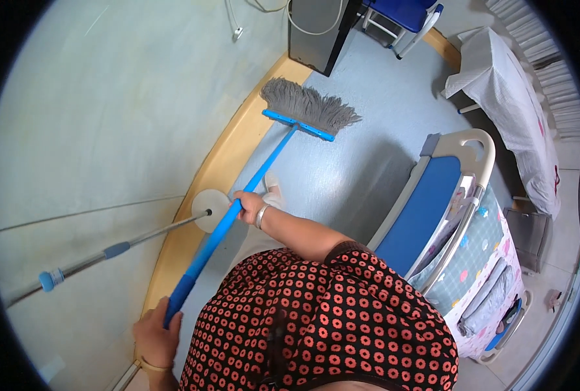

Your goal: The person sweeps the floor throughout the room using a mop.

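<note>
Landmark for all positions: the blue mop handle (218,234).

Left grip (156,339): closed around the handle's upper end, on the darker blue sleeve. Right grip (247,207): closed around the shaft farther down, between my left grip and the mop head (312,104). The handle slants forward and to the right, away from my body.

Mop head: at the handle's far end, well beyond my right grip and touching neither hand. Its blue bar (299,125) sits across the handle's tip; grey strands fan out forward over the pale blue floor (361,117), the left end overlapping the beige baseboard (238,127) as seen from here.

Surroundings: left of the handle, a metal pole (159,232) with a white disc (205,208) at its end. Right of the handle, well apart, a bed (420,202) with a blue end panel. Beyond the handle's far end, a dark cabinet (316,39) and a blue chair (400,13).
</note>
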Available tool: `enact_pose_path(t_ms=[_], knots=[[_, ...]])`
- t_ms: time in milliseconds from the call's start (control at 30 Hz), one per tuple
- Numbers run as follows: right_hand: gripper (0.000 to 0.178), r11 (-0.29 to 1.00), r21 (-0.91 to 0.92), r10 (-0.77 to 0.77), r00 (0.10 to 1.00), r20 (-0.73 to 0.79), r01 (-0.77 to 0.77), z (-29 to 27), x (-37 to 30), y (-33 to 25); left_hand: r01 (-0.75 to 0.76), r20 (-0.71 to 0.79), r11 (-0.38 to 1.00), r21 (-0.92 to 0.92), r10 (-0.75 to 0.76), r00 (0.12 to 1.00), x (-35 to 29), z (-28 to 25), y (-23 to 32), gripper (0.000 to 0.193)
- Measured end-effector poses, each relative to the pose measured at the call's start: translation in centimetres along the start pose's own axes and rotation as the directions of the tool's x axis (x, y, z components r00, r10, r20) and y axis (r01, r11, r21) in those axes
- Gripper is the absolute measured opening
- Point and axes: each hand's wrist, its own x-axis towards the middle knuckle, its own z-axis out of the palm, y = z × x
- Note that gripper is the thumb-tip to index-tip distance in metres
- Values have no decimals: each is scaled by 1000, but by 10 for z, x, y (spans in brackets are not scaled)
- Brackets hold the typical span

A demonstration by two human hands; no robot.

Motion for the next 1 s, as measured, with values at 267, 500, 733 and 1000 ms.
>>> enact_pose_path(t_ms=[267,500,733,1000], knots=[[10,992,86,-90,996,-15,91,21,34,-83,-272,-13,962,29,273,962,136,-42,-20,33],[7,939,268,-147,955,-257,216,-18,50,-187,-471,-25,881,-34,471,882,253,-23,20,30],[11,894,353,-139,920,-366,275,-48,48,-257,-422,88,884,-201,446,891,290,-2,70,28],[10,836,410,-186,892,-411,363,-64,53,-354,-411,51,869,-277,440,896,353,2,142,31]])
